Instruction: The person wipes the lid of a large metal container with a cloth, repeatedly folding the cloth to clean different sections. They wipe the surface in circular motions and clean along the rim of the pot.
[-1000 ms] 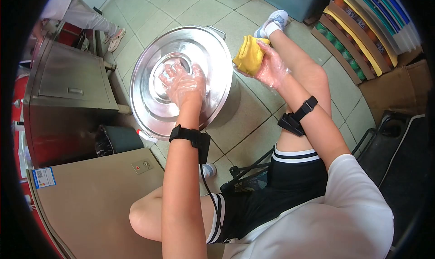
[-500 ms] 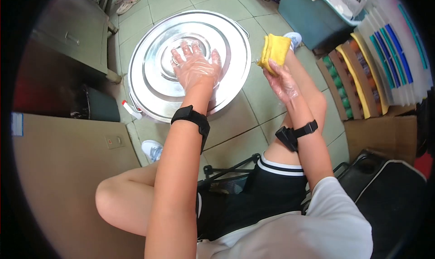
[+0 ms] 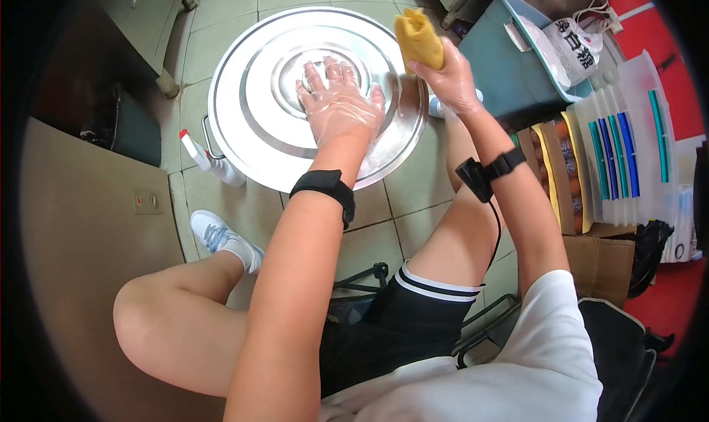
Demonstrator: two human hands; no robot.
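**Folded, bright-yellow cloth (image 3: 419, 41) came in to the far-right rim of the broad, round, silvery metal lid (image 3: 277, 108)**

Half a second earlier the cloth was out to the right of the lid; in this moment it had moved inward and further forward, overlapping the far-right rim in the view. It had also tipped, showing its narrow folded end where its flat side had faced the camera.

The right hand (image 3: 449, 71) was closed around the cloth's near end, thumb against the fold. The cloth's long axis slanted: the free end pointed forward and a little left, the gripped end back toward the wrist. It looked raised clear of the metal, though a single view could not show how high.

The left hand (image 3: 340, 104), in a clear plastic glove, had stayed palm down on the middle of the lid, fingers spread. Whether anything lay gripped beneath the palm could not be told. It was the hand touching the lid; the cloth lay ahead of it and to its right.

On the lid's left side, the side away from the cloth, a white plastic bottle with a red tip (image 3: 207, 158) stood near a curved metal side handle (image 3: 210, 137).
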